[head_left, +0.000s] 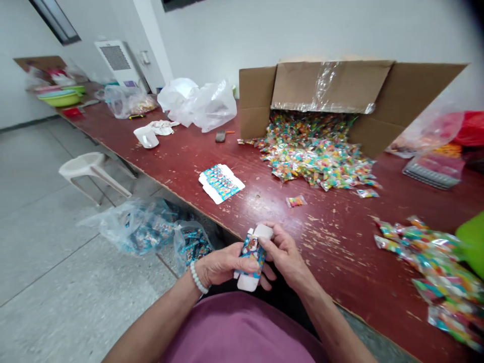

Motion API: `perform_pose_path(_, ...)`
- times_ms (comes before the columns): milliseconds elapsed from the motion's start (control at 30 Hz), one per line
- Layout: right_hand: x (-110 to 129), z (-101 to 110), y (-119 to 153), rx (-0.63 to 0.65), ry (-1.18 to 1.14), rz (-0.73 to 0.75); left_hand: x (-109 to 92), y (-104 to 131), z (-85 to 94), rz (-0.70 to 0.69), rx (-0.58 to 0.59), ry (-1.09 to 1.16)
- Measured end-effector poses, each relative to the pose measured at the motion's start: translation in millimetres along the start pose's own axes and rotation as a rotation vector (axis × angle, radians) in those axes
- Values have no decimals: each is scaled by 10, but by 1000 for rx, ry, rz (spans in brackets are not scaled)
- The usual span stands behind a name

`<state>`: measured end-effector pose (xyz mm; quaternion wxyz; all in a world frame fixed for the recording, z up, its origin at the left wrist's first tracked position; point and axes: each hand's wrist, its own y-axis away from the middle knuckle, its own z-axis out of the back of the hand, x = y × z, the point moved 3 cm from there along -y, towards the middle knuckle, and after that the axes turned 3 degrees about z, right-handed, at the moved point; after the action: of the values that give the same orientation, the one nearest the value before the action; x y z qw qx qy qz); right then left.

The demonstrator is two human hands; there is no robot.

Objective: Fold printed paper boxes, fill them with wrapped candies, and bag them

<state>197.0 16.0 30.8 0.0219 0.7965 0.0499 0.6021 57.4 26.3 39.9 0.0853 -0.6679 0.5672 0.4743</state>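
A small blue printed carton (250, 256) with white flaps is in my hands at the table's front edge. My left hand (227, 263), with a beaded bracelet at the wrist, is closed round its body. My right hand (283, 252) pinches the white top flap between thumb and fingers. The bottom flap sticks out, open. Flat printed cartons (222, 183) lie stacked on the red table (181, 166), left of centre. One candy packet (296, 201) lies beyond my right hand. Many more packets (317, 156) spill from a cardboard box (328, 85) lying on its side.
More candy packets (434, 267) lie at the right beside a green object (472, 242). White plastic bags (200, 103), a white scoop-like container (146, 137) and a small tool (220, 136) are on the table. Filled bags (147, 227) and a stool (91, 164) stand on the floor.
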Motion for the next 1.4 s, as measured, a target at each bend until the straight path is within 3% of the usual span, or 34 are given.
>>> perform_pose_path(67, 40, -36, 40, 62, 15, -7, 19, -33, -20, -2, -27, 28)
perform_pose_path(133, 62, -61, 60, 54, 3, -10, 34, -91, 5, -77, -165, -38)
perform_pose_path(233, 46, -86, 56, -45, 45, -19, 32, -162, 38, -254, -338, -308)
perform_pose_path(367, -2, -126, 28, -148, 158, -23, 37, -216, 94, -418, -437, -546)
perform_pose_path(533, 46, -170, 23, -170, 239, -13, 74, -269, 98, -346, -561, -456)
perform_pose_path(667, 63, -116, 0, -148, 244, 6, 36, -273, -27, -226, -595, -210)
perform_pose_path(767, 32, -4, -36, -150, 190, 51, 6, -261, -47, -185, -511, -139)
perform_pose_path(867, 13, 87, -51, -154, 150, 60, -6, -238, 11, -250, -429, -168)
perform_pose_path(967, 16, 79, -42, -135, 89, 63, 3, -217, 64, -284, -448, -87)
perform_pose_path(1133, -44, 20, -31, -273, -99, 96, -31, -206, 41, -390, -462, -46)
perform_pose_path(1333, -40, 41, -21, -324, -29, 173, -36, -95, 106, -624, -756, -253)
perform_pose_path(1400, -38, 44, -17, -299, -13, 185, -36, -63, 104, -641, -782, -339)
